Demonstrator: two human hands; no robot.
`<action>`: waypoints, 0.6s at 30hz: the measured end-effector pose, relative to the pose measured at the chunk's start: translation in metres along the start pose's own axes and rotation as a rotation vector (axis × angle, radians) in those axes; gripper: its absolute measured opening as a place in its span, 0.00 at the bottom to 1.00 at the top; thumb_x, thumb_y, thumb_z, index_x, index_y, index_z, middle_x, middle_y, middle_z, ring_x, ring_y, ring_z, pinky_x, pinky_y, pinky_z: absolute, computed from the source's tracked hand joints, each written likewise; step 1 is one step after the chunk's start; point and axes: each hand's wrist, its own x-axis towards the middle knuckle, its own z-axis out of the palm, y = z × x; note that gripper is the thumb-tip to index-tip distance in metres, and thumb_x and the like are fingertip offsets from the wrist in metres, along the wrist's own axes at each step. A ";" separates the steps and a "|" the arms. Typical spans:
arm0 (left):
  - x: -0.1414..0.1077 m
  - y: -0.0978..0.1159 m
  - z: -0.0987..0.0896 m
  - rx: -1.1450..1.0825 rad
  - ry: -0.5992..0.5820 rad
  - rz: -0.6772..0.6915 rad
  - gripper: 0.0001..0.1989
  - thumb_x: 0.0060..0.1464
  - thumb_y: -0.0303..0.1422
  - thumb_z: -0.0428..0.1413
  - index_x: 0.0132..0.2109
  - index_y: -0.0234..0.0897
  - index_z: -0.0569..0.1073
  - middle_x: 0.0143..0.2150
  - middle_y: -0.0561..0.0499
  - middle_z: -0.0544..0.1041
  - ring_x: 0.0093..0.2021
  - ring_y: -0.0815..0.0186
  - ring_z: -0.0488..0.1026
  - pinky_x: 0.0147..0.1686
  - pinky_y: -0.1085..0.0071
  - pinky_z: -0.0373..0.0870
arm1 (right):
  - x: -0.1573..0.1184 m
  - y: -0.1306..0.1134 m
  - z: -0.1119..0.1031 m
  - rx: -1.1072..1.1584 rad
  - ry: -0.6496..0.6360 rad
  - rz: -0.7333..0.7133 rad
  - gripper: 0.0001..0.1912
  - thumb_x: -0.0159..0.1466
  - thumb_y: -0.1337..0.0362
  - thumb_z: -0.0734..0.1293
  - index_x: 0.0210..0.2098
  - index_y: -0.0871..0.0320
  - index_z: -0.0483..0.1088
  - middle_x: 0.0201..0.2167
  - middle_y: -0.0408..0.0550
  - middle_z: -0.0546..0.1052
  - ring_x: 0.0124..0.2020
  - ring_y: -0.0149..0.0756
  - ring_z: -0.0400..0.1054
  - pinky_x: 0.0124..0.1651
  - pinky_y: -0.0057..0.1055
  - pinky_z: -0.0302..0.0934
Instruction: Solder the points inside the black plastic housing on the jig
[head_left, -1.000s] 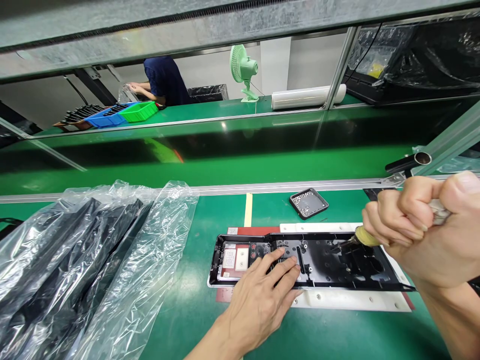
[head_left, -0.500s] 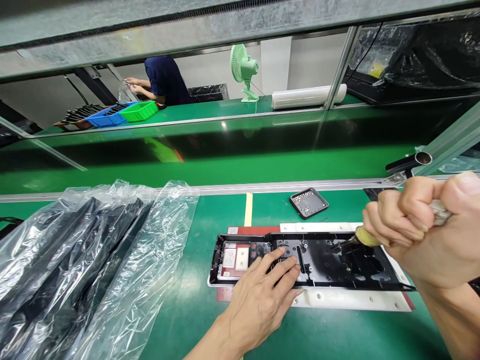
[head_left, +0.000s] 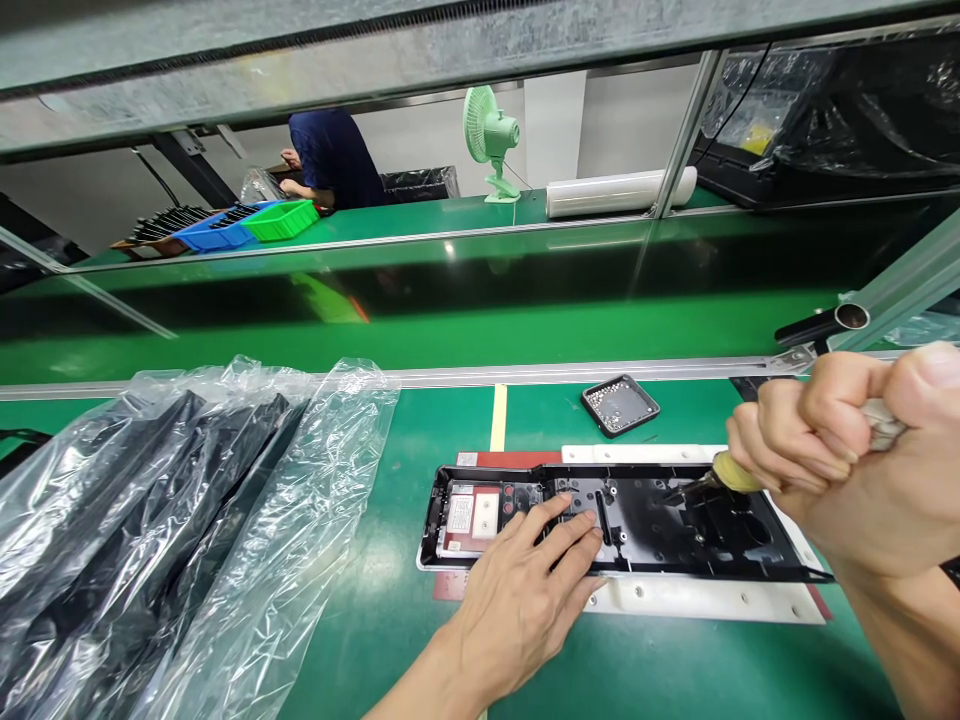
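Observation:
A long black plastic housing [head_left: 652, 525] lies in a red and white fixture [head_left: 690, 600] on the green bench. Across its middle-left part my left hand [head_left: 529, 590] rests flat, fingers spread, touching a grey plate inside. My right hand [head_left: 832, 460] is wrapped in a fist round a screwdriver [head_left: 731, 474] with a yellowish handle. The screwdriver slants down to the left, and its tip points into the housing; whether a screw sits under it is too small to tell. Behind the housing stands a small black tray [head_left: 626, 410] holding many tiny screws.
Clear plastic bags with black parts [head_left: 195, 520] cover the left of the bench. A metal rail [head_left: 450, 378] runs behind. Beyond are a green fan [head_left: 491, 140], a plastic film roll [head_left: 615, 193], blue and green bins [head_left: 281, 220] and a person in dark blue [head_left: 334, 160].
Both of my hands, the screwdriver and the housing keep nearly the same places; the view has shifted very slightly. In the background, the other person's hands have moved.

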 end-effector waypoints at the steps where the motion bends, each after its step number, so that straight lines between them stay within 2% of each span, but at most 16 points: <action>1: 0.000 0.000 0.000 -0.001 0.002 -0.002 0.17 0.70 0.35 0.53 0.62 0.35 0.71 0.63 0.48 0.75 0.67 0.52 0.66 0.59 0.51 0.76 | 0.000 0.000 0.000 0.002 -0.003 0.004 0.26 0.58 0.50 0.65 0.11 0.56 0.56 0.08 0.40 0.52 0.09 0.27 0.46 0.11 0.29 0.47; 11: 0.001 0.000 -0.001 -0.003 0.000 0.001 0.18 0.70 0.35 0.53 0.62 0.35 0.71 0.62 0.47 0.75 0.66 0.52 0.67 0.58 0.51 0.76 | -0.001 0.000 -0.001 -0.003 -0.007 0.001 0.26 0.59 0.49 0.65 0.12 0.56 0.56 0.08 0.39 0.52 0.09 0.27 0.46 0.12 0.29 0.47; 18: 0.000 0.000 0.000 -0.002 0.000 0.001 0.18 0.70 0.35 0.53 0.62 0.35 0.71 0.63 0.48 0.75 0.67 0.52 0.66 0.58 0.51 0.76 | -0.001 0.000 0.003 -0.017 0.071 -0.005 0.25 0.57 0.51 0.65 0.12 0.56 0.55 0.07 0.39 0.51 0.09 0.27 0.45 0.12 0.29 0.45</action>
